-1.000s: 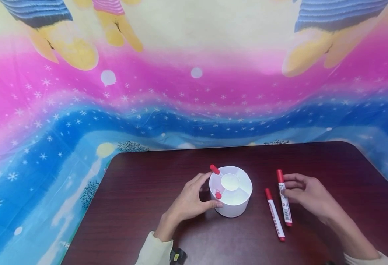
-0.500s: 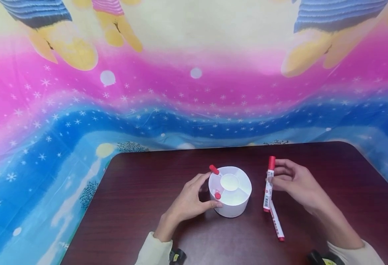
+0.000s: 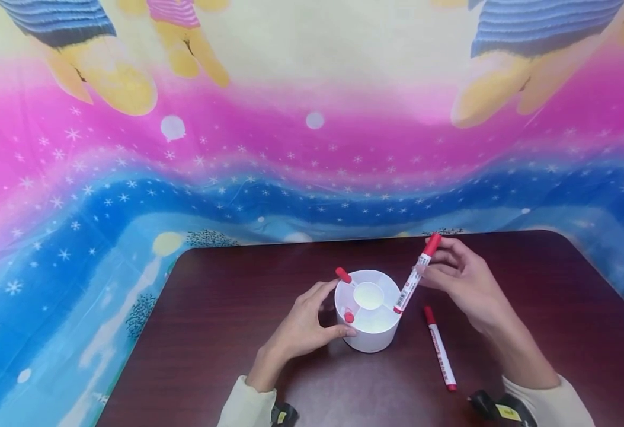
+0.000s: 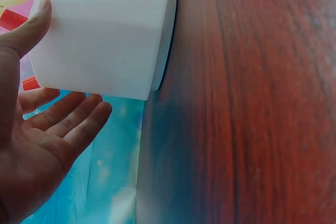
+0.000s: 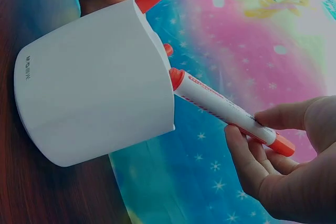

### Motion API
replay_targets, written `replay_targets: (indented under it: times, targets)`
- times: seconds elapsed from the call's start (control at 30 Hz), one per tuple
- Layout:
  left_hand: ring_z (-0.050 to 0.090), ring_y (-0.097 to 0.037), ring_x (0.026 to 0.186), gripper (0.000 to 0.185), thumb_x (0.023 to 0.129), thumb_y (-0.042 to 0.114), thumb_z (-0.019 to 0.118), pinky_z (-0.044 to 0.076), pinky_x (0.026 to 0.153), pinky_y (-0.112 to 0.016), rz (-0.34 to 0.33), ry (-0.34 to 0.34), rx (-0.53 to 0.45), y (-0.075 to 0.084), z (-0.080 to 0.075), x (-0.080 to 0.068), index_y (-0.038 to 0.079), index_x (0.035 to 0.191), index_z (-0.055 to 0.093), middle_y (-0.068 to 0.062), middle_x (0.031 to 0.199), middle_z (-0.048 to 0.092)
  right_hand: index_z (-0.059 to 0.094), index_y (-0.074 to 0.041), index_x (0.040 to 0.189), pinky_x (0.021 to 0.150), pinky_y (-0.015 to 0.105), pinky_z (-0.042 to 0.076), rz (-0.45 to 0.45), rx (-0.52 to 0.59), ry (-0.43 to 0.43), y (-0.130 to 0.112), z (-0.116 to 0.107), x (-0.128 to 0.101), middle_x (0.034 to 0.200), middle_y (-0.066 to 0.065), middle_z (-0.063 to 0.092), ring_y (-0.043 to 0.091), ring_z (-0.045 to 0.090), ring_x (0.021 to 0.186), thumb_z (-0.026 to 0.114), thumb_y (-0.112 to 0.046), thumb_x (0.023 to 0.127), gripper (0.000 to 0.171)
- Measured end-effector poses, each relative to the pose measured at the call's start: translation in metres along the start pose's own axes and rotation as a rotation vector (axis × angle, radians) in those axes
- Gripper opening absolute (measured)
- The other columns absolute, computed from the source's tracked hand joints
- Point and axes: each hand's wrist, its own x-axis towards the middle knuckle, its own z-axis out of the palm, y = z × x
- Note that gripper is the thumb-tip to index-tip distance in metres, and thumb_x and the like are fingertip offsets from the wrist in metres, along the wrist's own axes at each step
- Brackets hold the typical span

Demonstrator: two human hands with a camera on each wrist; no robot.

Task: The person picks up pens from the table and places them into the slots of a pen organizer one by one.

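Observation:
A round white pen holder (image 3: 373,340) with divided compartments stands on the table, two red-capped markers (image 3: 344,274) leaning in its left side. My left hand (image 3: 303,323) holds the holder from the left, thumb on the near wall and index finger toward the far rim. Between thumb and fingers, my right hand (image 3: 463,284) pinches a red and white marker (image 3: 417,274) near its capped upper end. That marker slants, its red lower end right at the holder's right rim, as the right wrist view also shows. Another red-capped marker (image 3: 440,350) lies to the right of the holder.
The dark wooden table (image 3: 237,296) has a rounded far edge. Behind it hangs a colourful printed cloth (image 3: 312,154). Dark wrist straps (image 3: 504,409) show at both sleeves.
My right hand has carried its marker up and leftward from beside the lying marker to the holder's rim, tilting it on the way. The left hand keeps its hold on the holder.

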Motion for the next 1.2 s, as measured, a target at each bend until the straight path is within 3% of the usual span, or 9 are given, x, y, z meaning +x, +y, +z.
replay_targets:
  times: [0.4,0.9,1.2]
  targets:
    - [0.068,-0.013,0.118,0.095,0.08,0.044,0.096,0.061,0.103,-0.032,0.022,0.012,-0.009,0.0,-0.001,0.0,0.025,0.161,0.049,0.006,0.135,0.065,0.055,-0.007,0.133,0.085,0.032,0.067,-0.011,0.006,0.0,0.005,0.007,0.003,0.106,-0.001,0.07,0.009,0.078,0.092,0.068,-0.005,0.105,0.031]
    - [0.067,-0.014,0.119,0.096,0.081,0.046,0.095,0.061,0.103,-0.033,0.002,0.0,0.009,0.0,0.0,0.0,0.024,0.162,0.047,0.004,0.138,0.064,0.054,-0.001,0.134,0.083,0.032,0.067,0.015,0.041,0.008,0.013,0.012,0.005,0.104,0.0,0.07,0.01,0.078,0.09,0.07,-0.009,0.104,0.035]
    - [0.067,-0.015,0.121,0.097,0.081,0.046,0.095,0.061,0.104,-0.032,-0.007,-0.004,-0.001,0.0,0.0,0.0,0.023,0.162,0.047,0.004,0.141,0.064,0.052,0.005,0.142,0.084,0.032,0.067,0.028,-0.043,0.01,0.018,0.015,0.005,0.107,-0.002,0.07,0.007,0.077,0.094,0.071,-0.013,0.105,0.045]
